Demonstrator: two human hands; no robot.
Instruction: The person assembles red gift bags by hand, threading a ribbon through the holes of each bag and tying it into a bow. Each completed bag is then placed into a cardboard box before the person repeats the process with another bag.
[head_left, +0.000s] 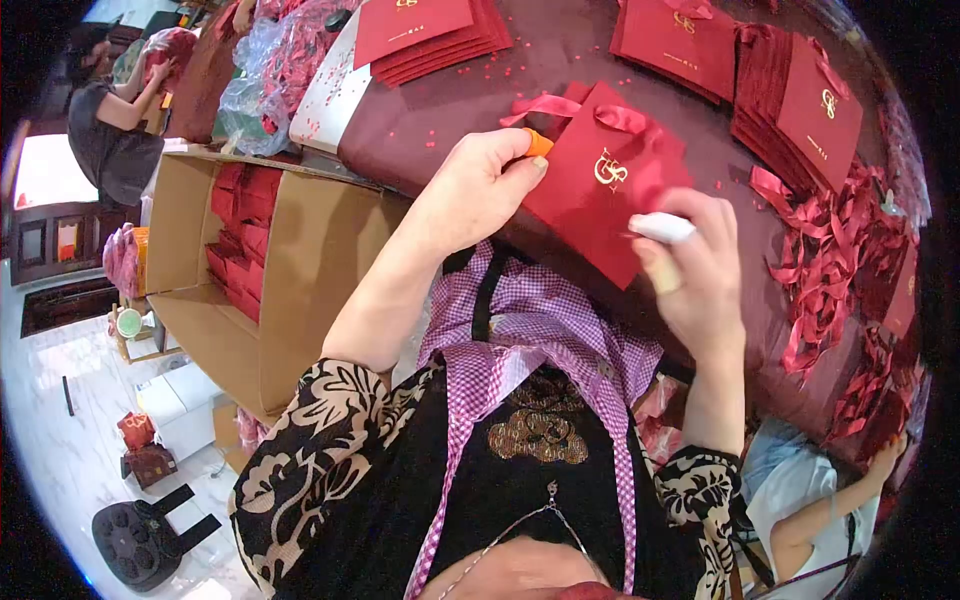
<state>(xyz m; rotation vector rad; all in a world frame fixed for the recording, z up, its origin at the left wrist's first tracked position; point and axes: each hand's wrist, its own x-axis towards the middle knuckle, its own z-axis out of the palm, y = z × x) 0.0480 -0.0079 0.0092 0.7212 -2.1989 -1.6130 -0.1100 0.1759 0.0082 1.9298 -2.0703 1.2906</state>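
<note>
A red paper gift bag (610,175) with gold lettering and a red ribbon (620,118) at its top lies on the table before me. My left hand (480,185) pinches the bag's left edge. Something orange (540,143), resembling a finger cover, shows at its fingertips. My right hand (695,265) is closed and smeared by motion over the bag's right side. From its fingers sticks a small white object (665,228) with a greyish tip; I cannot tell its kind. A pale yellow cover (661,270) sits on a right-hand digit.
Stacked red bags lie at the back (435,40) and back right (800,115). Loose red ribbons (825,270) are heaped at the right. An open cardboard box (325,230) holding red bags stands at my left. One person (110,115) is far left, another's arm (830,515) lower right.
</note>
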